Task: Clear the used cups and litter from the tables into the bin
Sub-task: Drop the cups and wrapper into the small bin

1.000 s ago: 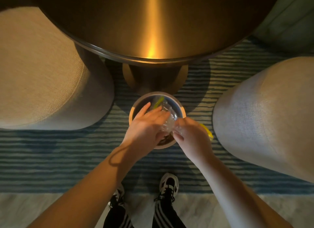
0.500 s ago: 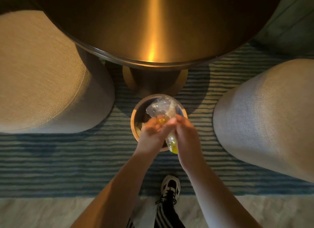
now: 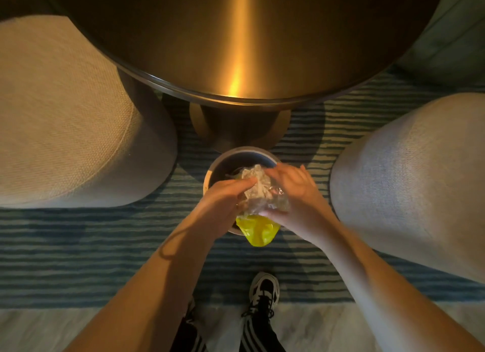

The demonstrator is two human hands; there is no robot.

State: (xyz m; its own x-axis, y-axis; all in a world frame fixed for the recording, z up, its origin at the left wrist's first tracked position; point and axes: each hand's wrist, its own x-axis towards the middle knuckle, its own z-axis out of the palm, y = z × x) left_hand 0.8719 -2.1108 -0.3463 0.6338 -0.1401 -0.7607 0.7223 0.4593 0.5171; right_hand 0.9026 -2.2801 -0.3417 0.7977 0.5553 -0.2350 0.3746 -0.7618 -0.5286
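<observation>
A small round bin (image 3: 231, 155) with a pale rim stands on the floor just in front of the table's pedestal. Over its opening both hands hold a crumpled clear plastic wrapper (image 3: 258, 191) whose yellow end (image 3: 257, 229) hangs over the bin's near rim. My left hand (image 3: 224, 202) grips the wrapper from the left, fingers stretched across it. My right hand (image 3: 296, 197) cups it from the right, thumb under the clear part. The bin's inside is dark and mostly hidden by the hands.
A round brass-coloured table (image 3: 236, 36) with a pedestal base (image 3: 236, 126) fills the top. A beige upholstered seat (image 3: 65, 115) stands at the left and a grey one (image 3: 420, 168) at the right. Below lie a blue striped rug (image 3: 78, 246) and my shoes (image 3: 263, 291).
The wrapper has been squashed down from an upright puffed shape into a crumpled bundle. My right hand has moved to its right side, and the yellow end now hangs lower over the near rim.
</observation>
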